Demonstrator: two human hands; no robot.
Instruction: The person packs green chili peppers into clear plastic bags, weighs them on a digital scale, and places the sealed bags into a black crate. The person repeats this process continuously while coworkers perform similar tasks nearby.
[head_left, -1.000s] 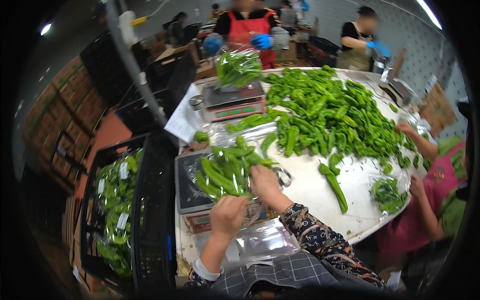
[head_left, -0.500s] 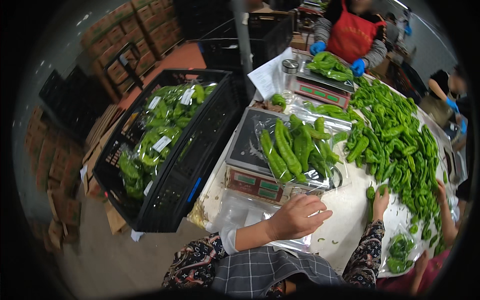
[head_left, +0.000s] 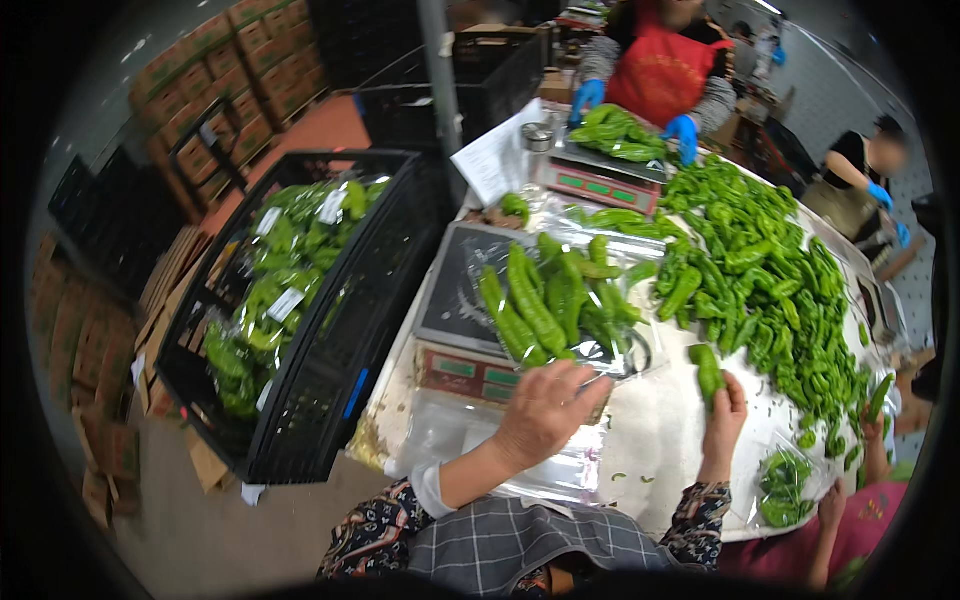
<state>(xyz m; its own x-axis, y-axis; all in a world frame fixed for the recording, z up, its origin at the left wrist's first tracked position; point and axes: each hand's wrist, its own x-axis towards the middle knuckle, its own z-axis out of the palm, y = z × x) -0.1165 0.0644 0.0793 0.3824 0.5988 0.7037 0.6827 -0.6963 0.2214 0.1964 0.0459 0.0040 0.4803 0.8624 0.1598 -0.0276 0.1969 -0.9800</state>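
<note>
A clear plastic bag of long green peppers lies on a flat metal weighing scale in front of me. My left hand rests on the near edge of that bag, fingers curled over the plastic. My right hand holds a single green pepper upright just to the right of the scale. A big heap of loose green peppers covers the white table beyond it.
A black crate of bagged peppers stands left of the table. A stack of empty clear bags lies at the table's near edge. A person in a red apron with blue gloves works at a second scale. Another person's hand is lower right.
My view has swung left toward the crate. My right hand left the bag, reached to the pile and now holds one pepper. My left hand stays at the bag's near edge.
</note>
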